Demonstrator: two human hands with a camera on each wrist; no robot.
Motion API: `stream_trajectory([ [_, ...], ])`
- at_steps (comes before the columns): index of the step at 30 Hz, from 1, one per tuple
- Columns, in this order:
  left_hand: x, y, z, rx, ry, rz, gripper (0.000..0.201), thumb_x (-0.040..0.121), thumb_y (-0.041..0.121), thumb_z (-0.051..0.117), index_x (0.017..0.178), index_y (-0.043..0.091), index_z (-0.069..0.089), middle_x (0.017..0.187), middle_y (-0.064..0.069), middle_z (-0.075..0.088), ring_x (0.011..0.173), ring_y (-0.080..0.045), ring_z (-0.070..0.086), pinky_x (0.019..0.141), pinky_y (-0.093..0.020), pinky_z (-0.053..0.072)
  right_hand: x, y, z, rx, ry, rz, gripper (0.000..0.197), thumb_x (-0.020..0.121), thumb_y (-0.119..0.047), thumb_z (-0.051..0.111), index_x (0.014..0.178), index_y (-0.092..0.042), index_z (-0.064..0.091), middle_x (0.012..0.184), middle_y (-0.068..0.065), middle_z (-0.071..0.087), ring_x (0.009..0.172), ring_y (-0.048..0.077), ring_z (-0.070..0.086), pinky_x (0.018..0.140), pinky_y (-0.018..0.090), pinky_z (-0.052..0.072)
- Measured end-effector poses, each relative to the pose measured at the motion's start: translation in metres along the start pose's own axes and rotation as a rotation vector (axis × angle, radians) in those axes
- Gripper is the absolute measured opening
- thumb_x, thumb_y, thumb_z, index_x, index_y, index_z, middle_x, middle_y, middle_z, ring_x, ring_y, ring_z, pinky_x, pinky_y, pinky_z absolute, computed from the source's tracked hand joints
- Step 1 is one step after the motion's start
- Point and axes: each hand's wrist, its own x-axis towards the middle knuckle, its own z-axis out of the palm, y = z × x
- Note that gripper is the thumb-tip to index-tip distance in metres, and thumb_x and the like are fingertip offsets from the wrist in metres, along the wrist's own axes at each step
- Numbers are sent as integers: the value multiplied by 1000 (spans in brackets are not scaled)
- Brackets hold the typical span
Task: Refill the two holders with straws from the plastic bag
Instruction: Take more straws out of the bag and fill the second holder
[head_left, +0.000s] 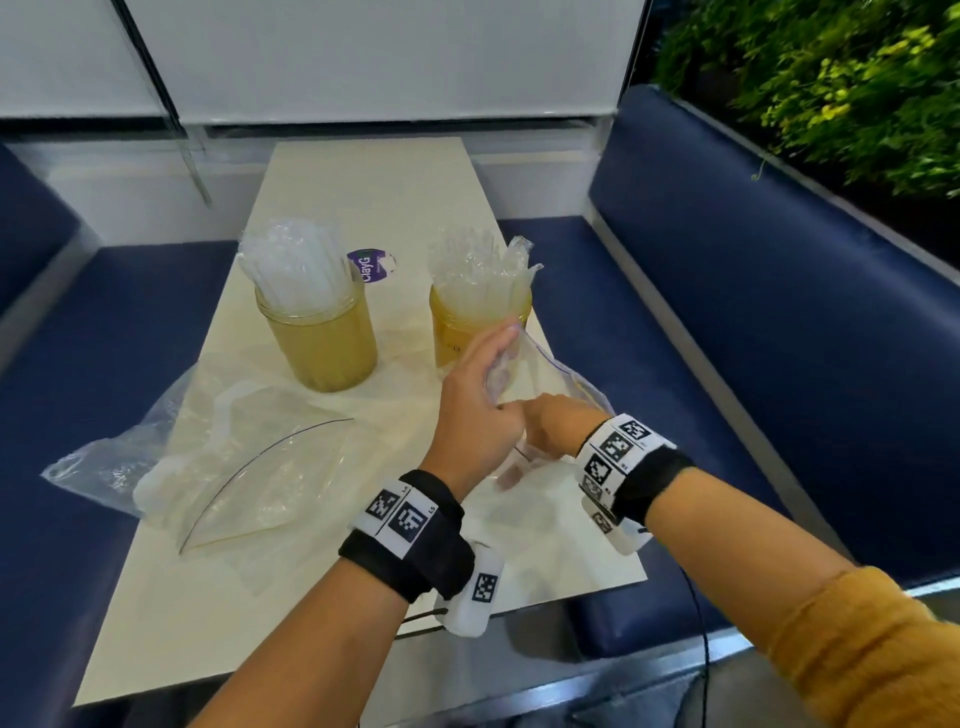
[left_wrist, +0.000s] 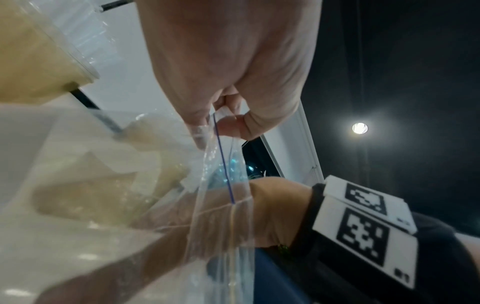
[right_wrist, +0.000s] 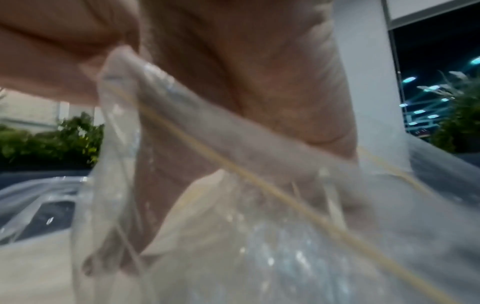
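Observation:
Two yellow-tinted jar holders stand on the table, the left holder and the right holder. Each is packed with clear wrapped straws. Just in front of the right holder is a clear zip plastic bag. My left hand pinches the bag's zip edge with the blue line and lifts it. My right hand is low at the bag's mouth, fingers pinching a fold of its plastic. The right wrist view is blurred, so I cannot tell what is inside the bag.
An empty zip bag and a crumpled clear bag lie on the table's left front. A purple sticker sits between the holders. Blue benches flank the cream table; a plant wall is at the right.

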Motion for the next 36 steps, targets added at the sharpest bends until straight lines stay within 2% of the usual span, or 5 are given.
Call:
stream_trajectory([
  [6, -5, -1, -7, -15, -45, -15, 81, 72, -31, 49, 145, 5, 48, 142, 16, 48, 138, -17, 49, 108, -21, 47, 3, 2, 5, 8, -23, 33, 105, 57, -66, 87, 145, -25, 46, 128, 5, 62, 113, 30, 61, 81, 35, 47],
  [10, -5, 0, -9, 14, -67, -39, 83, 74, -31, 51, 146, 10, 49, 146, 13, 46, 133, -16, 54, 98, -12, 50, -4, 6, -4, 101, 22, 57, 83, 81, -54, 75, 148, -19, 43, 141, 6, 54, 124, 29, 56, 99, 39, 49],
  [16, -4, -6, -9, 36, -64, -20, 78, 74, -28, 51, 142, 9, 52, 150, 5, 48, 130, -17, 56, 97, -14, 51, -13, 6, -14, 127, 9, 68, 53, 86, -51, 71, 121, -13, 61, 85, 0, 66, 75, 20, 67, 72, 32, 53],
  [28, -3, -17, -5, 435, -119, 52, 92, 59, 29, 96, 140, 22, 54, 144, 9, 52, 131, -9, 49, 111, -33, 43, -92, -11, -89, -346, 167, -36, 56, 82, -42, 79, 129, -19, 60, 77, -6, 50, 63, 13, 50, 58, 26, 37],
  [36, 4, -19, 11, 455, 142, 21, 34, 70, 30, 83, 97, 15, 70, 89, 3, 71, 83, -20, 67, 71, -38, 56, -109, -22, -114, -267, 375, -182, 50, 79, -55, 76, 117, -24, 68, 104, -5, 67, 85, 17, 63, 60, 26, 41],
])
